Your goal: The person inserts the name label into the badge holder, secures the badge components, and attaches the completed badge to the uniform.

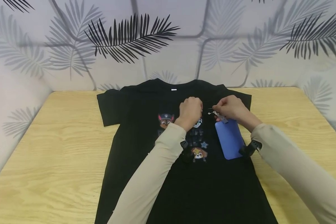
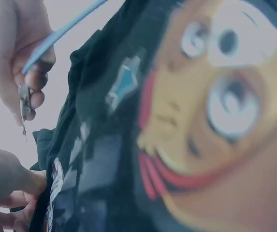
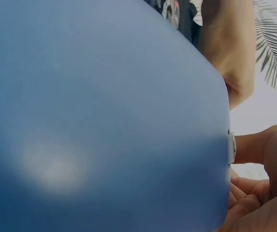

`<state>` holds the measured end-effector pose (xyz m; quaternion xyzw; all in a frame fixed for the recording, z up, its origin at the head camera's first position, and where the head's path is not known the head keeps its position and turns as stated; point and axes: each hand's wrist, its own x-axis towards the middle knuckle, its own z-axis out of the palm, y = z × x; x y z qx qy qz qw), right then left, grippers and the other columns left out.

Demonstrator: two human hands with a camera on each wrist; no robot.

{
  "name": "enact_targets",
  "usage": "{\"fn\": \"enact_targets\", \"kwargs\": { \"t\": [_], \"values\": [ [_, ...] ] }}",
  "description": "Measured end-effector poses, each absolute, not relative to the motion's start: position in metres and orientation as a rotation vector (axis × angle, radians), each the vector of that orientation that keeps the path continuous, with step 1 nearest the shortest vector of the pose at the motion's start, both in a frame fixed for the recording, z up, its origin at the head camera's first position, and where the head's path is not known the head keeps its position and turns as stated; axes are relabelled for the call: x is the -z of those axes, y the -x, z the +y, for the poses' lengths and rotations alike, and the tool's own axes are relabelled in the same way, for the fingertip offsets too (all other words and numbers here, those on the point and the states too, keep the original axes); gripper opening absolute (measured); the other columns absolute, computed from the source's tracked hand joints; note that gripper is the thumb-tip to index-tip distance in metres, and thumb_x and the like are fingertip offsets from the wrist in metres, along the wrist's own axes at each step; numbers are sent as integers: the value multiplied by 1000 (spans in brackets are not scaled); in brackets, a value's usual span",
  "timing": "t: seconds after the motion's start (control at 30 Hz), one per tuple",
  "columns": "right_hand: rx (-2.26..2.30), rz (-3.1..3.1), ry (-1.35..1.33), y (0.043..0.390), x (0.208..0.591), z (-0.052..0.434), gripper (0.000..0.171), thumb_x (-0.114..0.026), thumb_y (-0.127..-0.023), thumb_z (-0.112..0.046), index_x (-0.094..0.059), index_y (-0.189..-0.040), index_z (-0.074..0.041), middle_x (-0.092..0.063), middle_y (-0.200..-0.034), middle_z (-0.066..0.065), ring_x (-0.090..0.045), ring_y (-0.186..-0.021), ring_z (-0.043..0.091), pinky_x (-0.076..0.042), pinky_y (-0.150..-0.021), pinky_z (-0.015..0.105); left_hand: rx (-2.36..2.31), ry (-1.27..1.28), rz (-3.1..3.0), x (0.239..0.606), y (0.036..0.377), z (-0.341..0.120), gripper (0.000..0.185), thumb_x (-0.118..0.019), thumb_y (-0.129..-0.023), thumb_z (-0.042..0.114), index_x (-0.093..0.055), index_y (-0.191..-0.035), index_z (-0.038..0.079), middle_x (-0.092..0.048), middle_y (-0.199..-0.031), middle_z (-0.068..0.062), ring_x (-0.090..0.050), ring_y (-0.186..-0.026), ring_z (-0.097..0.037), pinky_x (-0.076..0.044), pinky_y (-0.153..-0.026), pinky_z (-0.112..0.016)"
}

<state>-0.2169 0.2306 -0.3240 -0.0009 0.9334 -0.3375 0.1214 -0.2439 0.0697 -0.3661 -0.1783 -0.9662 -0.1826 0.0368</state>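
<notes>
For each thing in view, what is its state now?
T-shirt: spread flat on table, print up.
Blue tag: lying on shirt.
Pin: pinched in right hand.
Left hand: curled, pinching shirt fabric.

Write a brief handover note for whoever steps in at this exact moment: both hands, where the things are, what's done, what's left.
Left hand: fingers curled, pinching the black T-shirt at the chest print.
Right hand: pinches the metal pin clip of the blue tag, open pin pointing toward the left hand.
T-shirt lies flat, front up, on the wooden table.
Done: tag brought to the chest.
Left: apparently pinning it on; the pin seems not yet through the fabric.
</notes>
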Motion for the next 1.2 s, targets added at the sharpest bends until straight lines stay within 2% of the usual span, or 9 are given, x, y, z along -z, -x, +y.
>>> {"fn": "enact_targets", "kwargs": {
  "t": [0.17, 0.37, 0.53, 0.73, 0.83, 0.93, 1.03, 1.2],
  "values": [
    [979, 2718, 20, 220, 327, 225, 27, -56, -97, -23, -66, -88, 1, -68, -66, 2, -62, -56, 10, -45, -49, 25, 807, 475, -2946, 367, 247, 66, 9, -65, -91, 18, -72, -86, 15, -67, -85, 1, -62, -75, -15, -53, -64, -32],
    [912, 2786, 25, 226, 331, 222, 27, -56, -97, -22, -67, -86, 1, -67, -67, 5, -59, -55, 12, -45, -48, 25, 1111, 399, -2863, 366, 248, 61, 9, -66, -93, 20, -72, -89, 14, -69, -86, 3, -61, -75, -12, -51, -68, -31],
    [897, 2786, 27, 229, 335, 222, 27, -56, -97, -21, -66, -87, 1, -67, -65, 4, -60, -54, 12, -45, -48, 25, 1081, 447, -2843, 370, 248, 59, 9, -66, -93, 19, -71, -88, 15, -68, -84, 4, -60, -74, -11, -50, -67, -29],
    [880, 2747, 10, 230, 340, 228, 26, -56, -97, -22, -66, -87, 0, -67, -64, 2, -60, -55, 11, -45, -50, 26, 947, 514, -2843, 369, 241, 62, 8, -60, -96, 16, -63, -95, 8, -60, -92, -5, -61, -79, -17, -50, -66, -30],
    [894, 2715, -8, 230, 341, 232, 26, -56, -97, -21, -66, -87, 1, -67, -63, 1, -61, -55, 10, -45, -50, 25, 885, 494, -2911, 365, 237, 68, 17, -55, -99, 20, -63, -98, 5, -64, -92, -8, -64, -78, -19, -52, -62, -30],
    [923, 2678, -12, 229, 342, 236, 26, -55, -98, -20, -66, -87, 1, -68, -65, 1, -62, -55, 10, -47, -50, 25, 815, 426, -2998, 363, 236, 74, 27, -53, -100, 26, -68, -96, 4, -68, -89, -10, -67, -73, -20, -54, -58, -31],
    [951, 2646, 0, 228, 341, 238, 26, -55, -98, -21, -66, -88, 1, -68, -67, 2, -63, -57, 10, -48, -51, 25, 760, 332, -3052, 364, 237, 77, 30, -55, -98, 30, -71, -94, 5, -69, -89, -10, -66, -71, -19, -54, -58, -32],
    [947, 2634, 24, 226, 339, 239, 25, -55, -98, -20, -66, -89, 2, -68, -68, 2, -62, -57, 11, -48, -52, 26, 917, 265, -3080, 367, 237, 81, 26, -61, -94, 25, -67, -77, 7, -61, -69, -4, -57, -56, -16, -43, -47, -27]
  ]
}}
